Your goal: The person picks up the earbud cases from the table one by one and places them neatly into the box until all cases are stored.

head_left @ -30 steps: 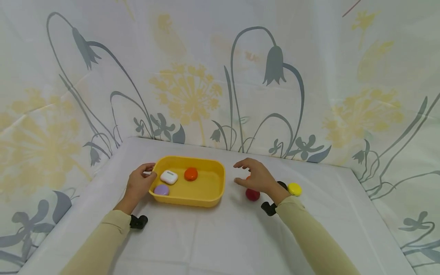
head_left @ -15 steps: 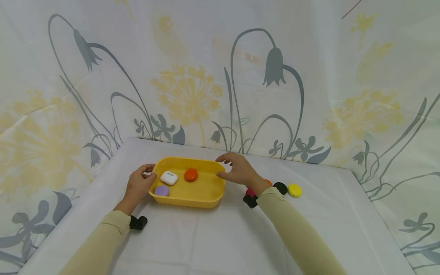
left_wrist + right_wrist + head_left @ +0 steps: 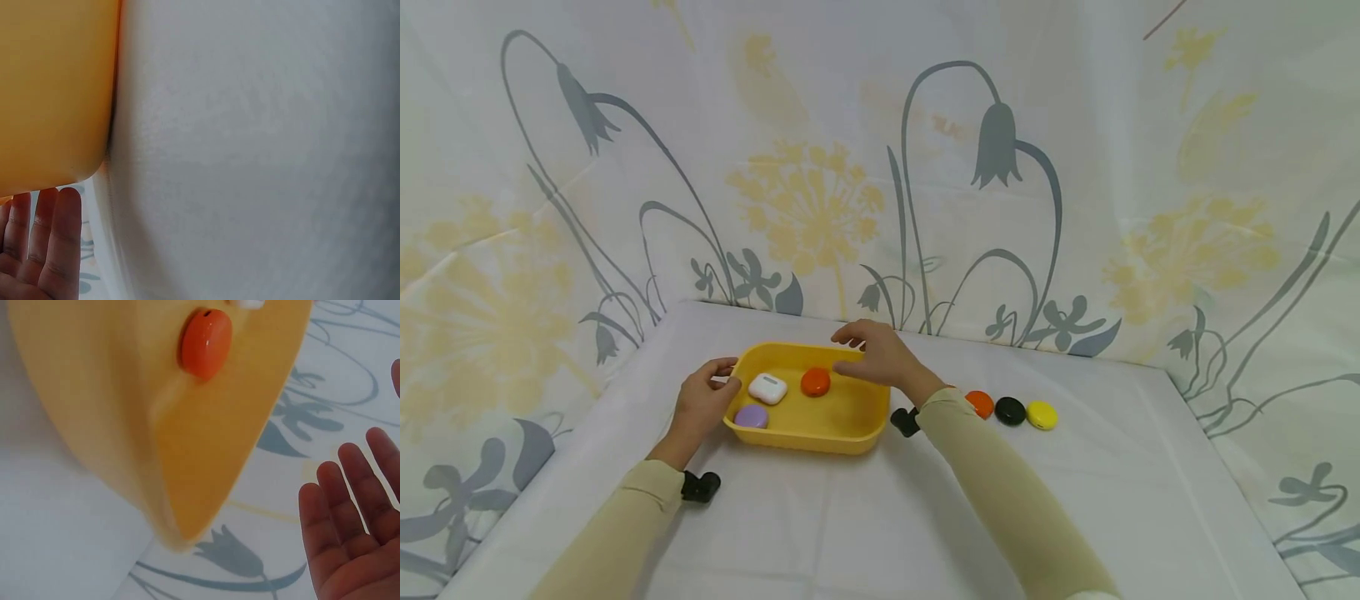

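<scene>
A yellow plastic tray (image 3: 838, 421) holds a white earbud case (image 3: 767, 388), an orange-red rounded piece (image 3: 816, 382) and a lilac round piece (image 3: 752, 417). My left hand (image 3: 702, 404) is at the tray's left end; in the left wrist view its straight fingers (image 3: 62, 231) lie right against the tray's outer wall. Over the tray's far right corner, my right hand (image 3: 883, 358) is spread with nothing in it, thumb apart from the fingers. The right wrist view shows its straight fingers (image 3: 340, 506) beside the tray, palm bare.
Right of the tray, an orange disc (image 3: 979, 404), a black disc (image 3: 1010, 411) and a yellow disc (image 3: 1042, 415) lie in a row on the white tablecloth (image 3: 820, 525). My right forearm partly covers a red piece (image 3: 951, 387). Flower-patterned cloth (image 3: 850, 167) hangs behind.
My right hand has moved left from above the loose round pieces to above the tray's right end, uncovering the orange and black discs. The left hand and tray stay put.
</scene>
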A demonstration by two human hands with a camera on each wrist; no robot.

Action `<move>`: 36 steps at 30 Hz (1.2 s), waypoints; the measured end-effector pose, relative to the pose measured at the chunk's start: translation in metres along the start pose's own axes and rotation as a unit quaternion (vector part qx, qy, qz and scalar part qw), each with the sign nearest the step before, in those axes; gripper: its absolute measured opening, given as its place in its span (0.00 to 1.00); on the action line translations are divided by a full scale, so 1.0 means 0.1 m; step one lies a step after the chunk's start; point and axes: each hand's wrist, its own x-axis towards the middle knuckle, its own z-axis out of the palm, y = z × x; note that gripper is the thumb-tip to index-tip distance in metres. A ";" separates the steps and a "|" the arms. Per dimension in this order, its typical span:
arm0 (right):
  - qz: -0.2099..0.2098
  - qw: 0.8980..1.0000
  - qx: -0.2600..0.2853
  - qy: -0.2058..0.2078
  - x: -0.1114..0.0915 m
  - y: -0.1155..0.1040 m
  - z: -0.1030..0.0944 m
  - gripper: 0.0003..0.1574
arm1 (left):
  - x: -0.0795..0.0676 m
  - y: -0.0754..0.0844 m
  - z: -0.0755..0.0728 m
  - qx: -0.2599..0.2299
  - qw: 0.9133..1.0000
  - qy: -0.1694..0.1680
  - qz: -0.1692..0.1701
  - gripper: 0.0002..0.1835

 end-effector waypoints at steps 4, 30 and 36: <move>-0.004 1.000 0.002 -0.019 0.11 -0.05 0.09 0.25 | 0.00 -0.02 -0.01 0.002 1.000 0.003 -0.002 0.23; 0.017 0.990 -0.099 -0.099 0.42 -0.10 0.47 0.27 | -0.01 -0.01 -0.03 -0.003 1.000 -0.003 -0.003 0.24; 0.025 0.988 -0.116 -0.096 0.42 -0.07 0.52 0.28 | 0.01 0.01 -0.02 -0.008 1.000 -0.005 0.007 0.23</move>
